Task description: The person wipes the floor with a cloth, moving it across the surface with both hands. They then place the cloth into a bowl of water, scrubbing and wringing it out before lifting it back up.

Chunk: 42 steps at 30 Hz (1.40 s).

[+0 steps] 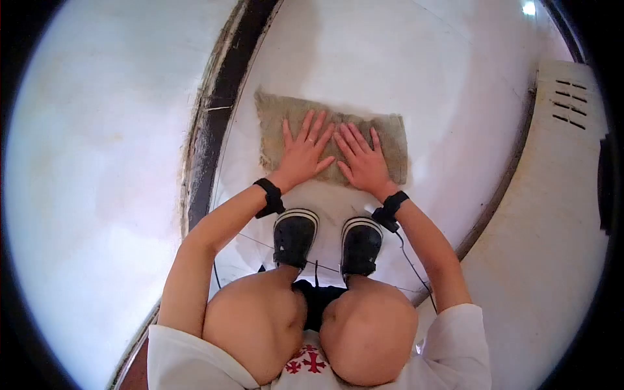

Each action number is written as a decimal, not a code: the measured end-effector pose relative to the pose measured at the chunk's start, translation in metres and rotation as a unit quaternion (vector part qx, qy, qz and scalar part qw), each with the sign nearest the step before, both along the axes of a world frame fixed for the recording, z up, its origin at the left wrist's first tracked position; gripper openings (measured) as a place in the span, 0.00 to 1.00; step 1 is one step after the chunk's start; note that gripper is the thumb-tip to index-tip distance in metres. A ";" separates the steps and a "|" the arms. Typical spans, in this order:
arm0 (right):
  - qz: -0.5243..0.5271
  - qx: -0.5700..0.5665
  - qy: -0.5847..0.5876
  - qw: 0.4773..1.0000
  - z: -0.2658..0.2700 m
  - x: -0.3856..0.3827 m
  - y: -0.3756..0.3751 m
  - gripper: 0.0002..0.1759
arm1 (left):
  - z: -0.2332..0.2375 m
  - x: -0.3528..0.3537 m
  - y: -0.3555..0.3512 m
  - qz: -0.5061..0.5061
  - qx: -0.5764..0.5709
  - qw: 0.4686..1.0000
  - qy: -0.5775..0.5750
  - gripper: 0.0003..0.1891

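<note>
A greyish-brown cloth [276, 120] with a frayed left edge lies spread on the pale tiled floor [383, 58]. My left hand [303, 155] rests flat on its middle-left part, fingers spread and pointing away from me. Just to the right, my right hand [364, 159] presses flat on the cloth, also with spread fingers. The two hands are close together, thumbs towards each other. Each wrist wears a black strap, and a thin cable hangs from the right one.
My black shoes [296, 237] stand on the floor just behind the cloth, below my bent knees. A dark, worn strip [218, 97] runs along the left beside a white surface [104, 162]. On the right is a pale panel [546, 195] with slots and a dark lower edge.
</note>
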State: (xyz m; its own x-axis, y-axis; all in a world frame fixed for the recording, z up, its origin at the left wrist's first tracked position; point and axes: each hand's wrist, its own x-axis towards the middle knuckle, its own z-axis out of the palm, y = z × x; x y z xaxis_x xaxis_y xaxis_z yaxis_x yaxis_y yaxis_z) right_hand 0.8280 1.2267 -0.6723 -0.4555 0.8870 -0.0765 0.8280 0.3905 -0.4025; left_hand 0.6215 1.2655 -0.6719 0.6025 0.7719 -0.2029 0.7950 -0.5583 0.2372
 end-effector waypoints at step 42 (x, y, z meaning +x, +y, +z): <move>0.379 0.112 -0.021 0.918 -0.009 -0.152 0.034 0.32 | 0.117 -0.216 -0.050 0.254 -0.269 0.929 0.031 0.17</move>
